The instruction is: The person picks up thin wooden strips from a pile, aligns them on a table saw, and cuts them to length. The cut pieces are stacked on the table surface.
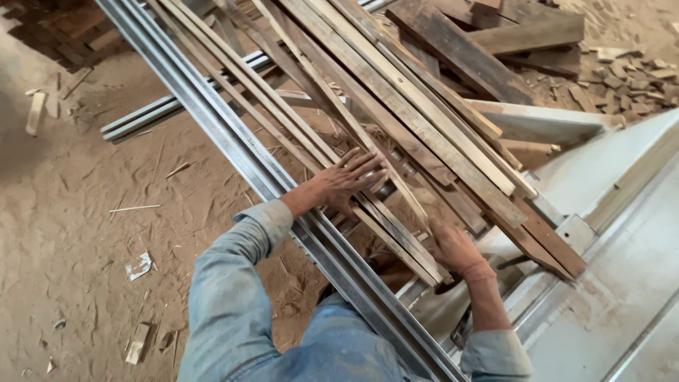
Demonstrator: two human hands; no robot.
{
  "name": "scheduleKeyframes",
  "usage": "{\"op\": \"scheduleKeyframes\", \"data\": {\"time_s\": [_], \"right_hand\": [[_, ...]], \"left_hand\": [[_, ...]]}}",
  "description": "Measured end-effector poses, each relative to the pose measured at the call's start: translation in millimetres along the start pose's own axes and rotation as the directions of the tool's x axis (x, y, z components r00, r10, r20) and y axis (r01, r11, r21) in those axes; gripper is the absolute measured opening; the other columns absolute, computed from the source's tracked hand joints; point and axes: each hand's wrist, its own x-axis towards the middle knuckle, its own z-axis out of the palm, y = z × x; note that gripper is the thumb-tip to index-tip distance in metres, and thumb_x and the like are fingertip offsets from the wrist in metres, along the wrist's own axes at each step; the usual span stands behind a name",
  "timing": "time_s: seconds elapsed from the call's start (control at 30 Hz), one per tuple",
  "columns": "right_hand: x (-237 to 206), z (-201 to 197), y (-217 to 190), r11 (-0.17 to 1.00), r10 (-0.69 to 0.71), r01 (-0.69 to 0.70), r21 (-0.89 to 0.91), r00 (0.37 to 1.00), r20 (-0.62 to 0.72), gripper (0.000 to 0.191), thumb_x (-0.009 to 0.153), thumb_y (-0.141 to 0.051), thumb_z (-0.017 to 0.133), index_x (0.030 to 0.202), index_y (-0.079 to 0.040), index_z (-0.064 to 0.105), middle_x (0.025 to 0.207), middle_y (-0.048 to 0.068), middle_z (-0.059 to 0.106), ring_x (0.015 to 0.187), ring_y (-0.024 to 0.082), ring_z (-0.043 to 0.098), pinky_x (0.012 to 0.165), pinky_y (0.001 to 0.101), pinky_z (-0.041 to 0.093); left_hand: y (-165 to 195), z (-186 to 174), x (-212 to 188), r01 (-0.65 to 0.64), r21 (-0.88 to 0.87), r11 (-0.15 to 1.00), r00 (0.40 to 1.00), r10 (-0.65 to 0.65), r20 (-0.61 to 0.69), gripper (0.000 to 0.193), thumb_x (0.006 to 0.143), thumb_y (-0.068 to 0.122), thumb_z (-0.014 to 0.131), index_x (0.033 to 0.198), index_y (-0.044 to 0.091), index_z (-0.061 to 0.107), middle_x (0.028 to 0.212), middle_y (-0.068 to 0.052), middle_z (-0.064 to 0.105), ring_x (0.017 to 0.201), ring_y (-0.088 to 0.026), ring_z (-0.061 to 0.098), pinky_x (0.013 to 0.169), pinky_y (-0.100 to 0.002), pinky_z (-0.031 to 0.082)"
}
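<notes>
Head view, looking down over a blue sleeve [233, 297]: at far left the sawdust floor [78, 212] is strewn with small wood scraps [139, 266] and a short offcut [35, 112]. Next comes a long grey metal rail [233, 145] that runs diagonally from the top left down toward the person's body, with a second pair of grey rails [152, 113] lying on the floor behind it. Just right of the long rail, the left hand [346, 180] lies flat, fingers spread and released, palm down on a bundle of thin wooden slats [368, 152] that slope in the same diagonal direction. Farther right, the right hand [453, 246] rests on the lower ends of the same slats, its fingers curled over them; whether it truly grips one I cannot tell. The slats lie stacked across one another, their lower ends meeting the edge of a pale grey machine surface [615, 269] at the bottom right. Beyond them, toward the top right, darker and broader planks [460, 49] lie crosswise, and a heap of small wooden blocks [629, 81] sits on the floor at the far right.
</notes>
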Motion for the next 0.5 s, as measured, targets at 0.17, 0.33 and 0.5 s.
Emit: {"op": "scheduleKeyframes", "data": {"time_s": [0.17,0.33,0.5], "right_hand": [[-28.2,18.8,29.4,0.954,-0.204,0.232,0.189,0.966,-0.158,0.047,0.083,-0.012,0.058,0.128,-0.003,0.06,0.094,0.023,0.072,0.087,0.039,0.071,0.085,0.0462,0.057],[-17.0,28.9,52.7,0.968,-0.185,0.19,0.164,0.982,-0.046,0.058,0.084,-0.015,0.066,0.14,-0.006,0.055,0.108,0.024,0.071,0.1,0.038,0.069,0.092,0.0436,0.054],[-22.7,26.9,62.8,0.854,-0.212,0.152,0.498,0.975,0.065,0.061,0.084,-0.012,0.065,0.144,-0.009,0.058,0.129,0.013,0.072,0.111,0.025,0.067,0.098,0.0343,0.052]], "left_hand": [[-2.1,13.7,9.3,-0.044,0.05,0.998,0.995,0.048,-0.085,0.158,0.049,0.089,0.077,0.166,0.018,-0.001,0.174,-0.013,-0.006,0.161,-0.028,-0.005,0.132,-0.049,-0.003],[-5.8,17.2,13.6,-0.118,0.072,0.99,0.988,0.124,-0.09,0.145,0.054,0.086,0.079,0.158,0.003,0.02,0.155,-0.019,0.032,0.148,-0.036,0.028,0.129,-0.052,0.012],[-0.5,15.9,10.1,-0.173,0.038,0.984,0.982,0.175,-0.064,0.13,0.056,0.071,0.086,0.149,-0.004,0.036,0.134,-0.018,0.051,0.127,-0.035,0.048,0.117,-0.05,0.033]]}}
